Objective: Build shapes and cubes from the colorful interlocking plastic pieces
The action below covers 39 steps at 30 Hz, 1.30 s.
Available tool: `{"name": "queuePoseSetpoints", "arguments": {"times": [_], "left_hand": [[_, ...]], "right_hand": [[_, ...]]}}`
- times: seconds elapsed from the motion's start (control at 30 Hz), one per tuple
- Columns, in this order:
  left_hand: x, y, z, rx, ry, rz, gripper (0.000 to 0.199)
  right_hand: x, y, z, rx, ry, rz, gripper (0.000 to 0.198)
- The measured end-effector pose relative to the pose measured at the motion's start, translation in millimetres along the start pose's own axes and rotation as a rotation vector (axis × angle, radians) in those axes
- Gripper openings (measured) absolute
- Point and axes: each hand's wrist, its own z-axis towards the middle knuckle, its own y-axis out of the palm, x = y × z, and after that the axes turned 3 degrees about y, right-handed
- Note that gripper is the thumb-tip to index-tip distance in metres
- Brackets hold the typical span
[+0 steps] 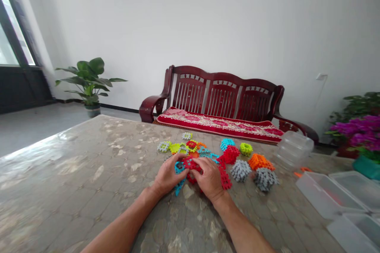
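Near the middle of the table, my left hand [170, 174] and my right hand [207, 176] close round a red interlocking plastic building piece [190, 163] from either side, thumbs toward each other. Part of the red piece is hidden by the fingers. Under and beside my left hand lies a blue lattice piece [179, 184] with a pointed end. A strip of red pieces [225, 177] rests just right of my right hand. Beyond the hands spread joined yellow-green pieces [175, 148], an orange piece [202, 145] and light-blue pieces [204, 151].
To the right stand stacks of pieces: blue [227, 144], red [230, 154], grey [241, 170], orange [259, 162] and dark grey [265, 179]. Clear plastic boxes [322, 193] line the table's right side. A wooden bench [222, 97] stands behind the table [74, 189].
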Motion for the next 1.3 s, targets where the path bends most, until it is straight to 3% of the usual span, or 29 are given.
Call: {"name": "queuePoseSetpoints", "arguments": {"times": [0.4, 0.57, 0.67, 0.77, 0.97, 1.13, 1.3], "left_hand": [[-2, 2, -1, -0.026, 0.028, 0.0, 0.035], [-9, 2, -1, -0.008, -0.021, 0.035, 0.033], [-16, -1, 0, 0.024, -0.077, 0.117, 0.029], [-21, -4, 1, 0.022, -0.127, 0.216, 0.029], [-18, -5, 4, -0.084, -0.188, 0.327, 0.032], [-16, -6, 6, -0.159, -0.2, 0.398, 0.031], [-17, -6, 6, -0.165, -0.182, 0.415, 0.03]], "right_hand": [[-3, -2, 0, -0.014, -0.005, -0.007, 0.032], [11, -18, 13, 0.048, 0.008, -0.077, 0.032], [36, -40, 27, 0.152, 0.144, -0.125, 0.033], [65, -66, 35, 0.21, 0.365, -0.164, 0.041], [102, -96, 31, 0.119, 0.683, -0.306, 0.05], [110, -103, 31, 0.074, 0.784, -0.385, 0.049], [111, -102, 32, 0.036, 0.796, -0.403, 0.049]]}}
